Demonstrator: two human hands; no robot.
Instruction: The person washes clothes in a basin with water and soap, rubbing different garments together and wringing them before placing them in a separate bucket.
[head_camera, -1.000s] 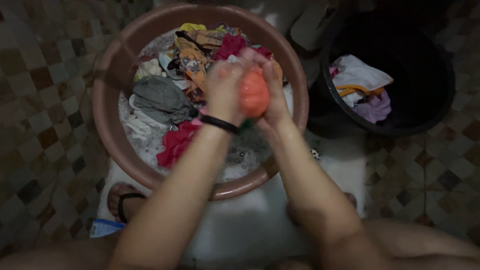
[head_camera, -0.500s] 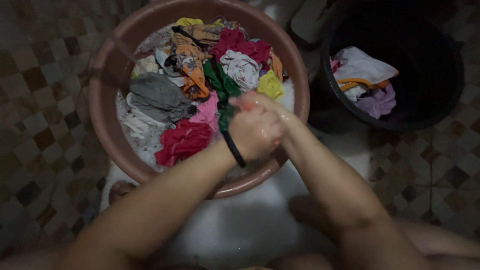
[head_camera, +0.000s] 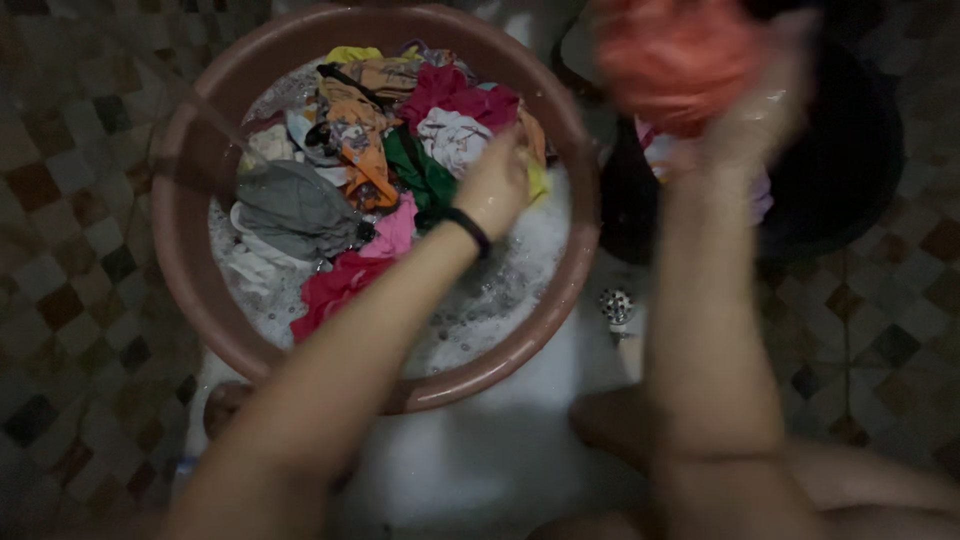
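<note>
Over the black bucket (head_camera: 850, 190) at far right, my right hand (head_camera: 755, 110) is raised and closed around a wadded orange garment (head_camera: 675, 55); both are motion-blurred, so the finger detail cannot be told. A little pale and purple cloth (head_camera: 760, 195) shows in the bucket beneath the hand. At centre, my left hand (head_camera: 495, 185), with a black band (head_camera: 468, 230) on the wrist, is down in the brown basin (head_camera: 190, 240), fingers curled onto the laundry near a green piece (head_camera: 425, 175); whether it actually grips anything I cannot tell. The basin holds suds (head_camera: 500, 290) on its near right side and mixed clothes: grey (head_camera: 295, 210) at left, red (head_camera: 330, 290) near, pink (head_camera: 398, 230) and orange-patterned (head_camera: 355, 130) toward the middle. The floor is chequered tile (head_camera: 70, 230).
</note>
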